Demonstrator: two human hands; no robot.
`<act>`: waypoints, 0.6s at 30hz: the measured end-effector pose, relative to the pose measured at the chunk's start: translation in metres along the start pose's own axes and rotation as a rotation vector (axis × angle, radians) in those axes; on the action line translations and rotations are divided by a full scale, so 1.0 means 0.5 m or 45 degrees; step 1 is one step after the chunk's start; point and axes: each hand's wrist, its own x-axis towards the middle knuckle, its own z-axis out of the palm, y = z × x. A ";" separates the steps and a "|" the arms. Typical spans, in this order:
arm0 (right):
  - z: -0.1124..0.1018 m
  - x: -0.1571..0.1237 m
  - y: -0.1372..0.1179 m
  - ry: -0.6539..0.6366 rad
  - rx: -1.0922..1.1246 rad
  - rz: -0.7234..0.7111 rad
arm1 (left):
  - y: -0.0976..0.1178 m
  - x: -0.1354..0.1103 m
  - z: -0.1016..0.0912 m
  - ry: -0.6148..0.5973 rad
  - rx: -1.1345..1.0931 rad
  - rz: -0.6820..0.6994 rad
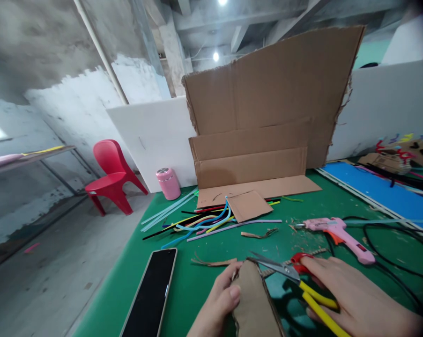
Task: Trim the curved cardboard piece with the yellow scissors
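Note:
My left hand pinches the left edge of a brown cardboard piece at the near edge of the green table. My right hand grips a pair of scissors with yellow handles and a red pivot guard. The blades are slightly parted and point left over the top of the cardboard piece. Thin cardboard offcuts lie just beyond my left hand.
A black phone lies left of my hands. A pink glue gun with a black cord, colourful pipe cleaners and a small cardboard square lie further back. A big cardboard sheet stands upright. A pink cylinder and red chair are at left.

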 end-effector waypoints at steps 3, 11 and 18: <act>-0.011 0.003 -0.004 0.138 -0.092 -0.076 | -0.007 -0.002 -0.009 0.028 0.017 0.032; -0.024 -0.003 -0.007 0.082 -0.160 -0.058 | 0.020 -0.014 0.016 0.074 0.100 0.037; -0.033 -0.001 -0.006 -0.175 0.030 0.078 | 0.043 -0.027 0.039 0.085 0.187 0.062</act>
